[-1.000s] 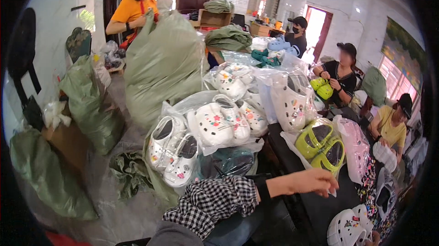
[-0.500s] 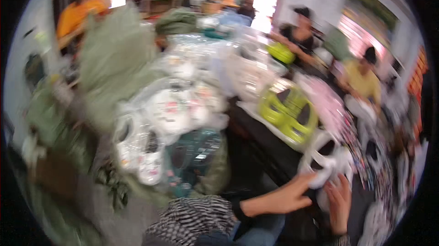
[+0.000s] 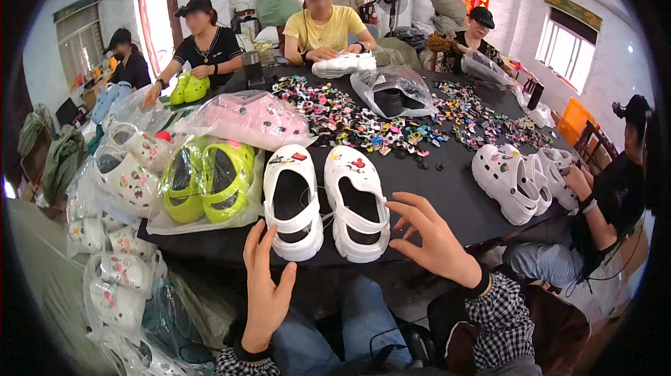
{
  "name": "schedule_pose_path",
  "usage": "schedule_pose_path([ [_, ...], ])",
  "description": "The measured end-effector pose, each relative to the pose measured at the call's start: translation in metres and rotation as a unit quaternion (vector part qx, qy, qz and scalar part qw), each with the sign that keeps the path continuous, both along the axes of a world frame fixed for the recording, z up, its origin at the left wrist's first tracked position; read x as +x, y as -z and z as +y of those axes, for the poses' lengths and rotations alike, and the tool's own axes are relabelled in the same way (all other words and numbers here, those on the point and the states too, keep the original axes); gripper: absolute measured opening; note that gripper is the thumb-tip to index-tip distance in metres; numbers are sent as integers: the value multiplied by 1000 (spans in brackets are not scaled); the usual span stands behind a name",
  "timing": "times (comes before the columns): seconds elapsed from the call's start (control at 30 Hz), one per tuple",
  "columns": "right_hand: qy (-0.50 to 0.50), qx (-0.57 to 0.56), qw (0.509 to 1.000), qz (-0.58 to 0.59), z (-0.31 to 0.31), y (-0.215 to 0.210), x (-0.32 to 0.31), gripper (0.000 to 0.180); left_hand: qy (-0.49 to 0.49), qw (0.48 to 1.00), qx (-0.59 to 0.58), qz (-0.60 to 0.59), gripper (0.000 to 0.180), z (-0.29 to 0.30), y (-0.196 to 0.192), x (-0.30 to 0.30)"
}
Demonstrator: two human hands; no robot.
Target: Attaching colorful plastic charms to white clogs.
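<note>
A pair of white clogs stands side by side on the black table [image 3: 447,226] in front of me, heels toward me. The left clog [image 3: 296,226] and the right clog [image 3: 363,226] both have small colourful charms on their toes and black insoles. My left hand [image 3: 264,288] is raised at the table's edge beside the left clog's heel, fingers spread and holding nothing. On the other side, my right hand [image 3: 437,243] hovers next to the right clog's heel strap with fingers apart. Its fingertips come close to the strap; whether they touch it I cannot tell.
Bagged lime-green clogs [image 3: 207,180] and bagged pink clogs [image 3: 255,117] lie to the left, above a pile of bagged white clogs [image 3: 119,275]. Loose charms [image 3: 363,121] cover the table's middle. More white clogs [image 3: 507,180] stand at right by a co-worker [image 3: 604,201]. Several others sit around.
The view has swung to the right and sharpened. My hands, earlier close together at the white clogs, are now apart on either side of the pair.
</note>
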State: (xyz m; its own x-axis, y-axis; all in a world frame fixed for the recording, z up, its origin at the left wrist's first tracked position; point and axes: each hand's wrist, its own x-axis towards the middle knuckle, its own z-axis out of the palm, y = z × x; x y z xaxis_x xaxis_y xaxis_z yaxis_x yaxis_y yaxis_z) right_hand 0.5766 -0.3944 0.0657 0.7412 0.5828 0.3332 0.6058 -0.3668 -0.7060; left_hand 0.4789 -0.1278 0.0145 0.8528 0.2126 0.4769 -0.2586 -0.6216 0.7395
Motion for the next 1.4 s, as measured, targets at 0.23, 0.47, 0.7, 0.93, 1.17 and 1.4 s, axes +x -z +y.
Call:
schedule_pose_path([
  [0.23,2,-4,997,-78,16,42,21,72,27,983,180,-33,48,1,-19,35],
  [0.47,-1,89,996,-22,28,61,18,36,90,975,201,-39,39,-5,-25,60],
  [0.7,21,55,997,-49,24,48,0,36,178,972,153,-31,41,-21,-24,37],
  [0.93,-8,37,995,-93,19,59,-2,39,174,953,241,-63,41,-18,-5,32],
  [1.17,12,-15,994,-105,15,47,5,41,68,990,66,-105,32,-5,-32,30],
  [1.4,-6,-2,993,-117,14,45,9,40,93,994,21,49,35,6,-35,46],
])
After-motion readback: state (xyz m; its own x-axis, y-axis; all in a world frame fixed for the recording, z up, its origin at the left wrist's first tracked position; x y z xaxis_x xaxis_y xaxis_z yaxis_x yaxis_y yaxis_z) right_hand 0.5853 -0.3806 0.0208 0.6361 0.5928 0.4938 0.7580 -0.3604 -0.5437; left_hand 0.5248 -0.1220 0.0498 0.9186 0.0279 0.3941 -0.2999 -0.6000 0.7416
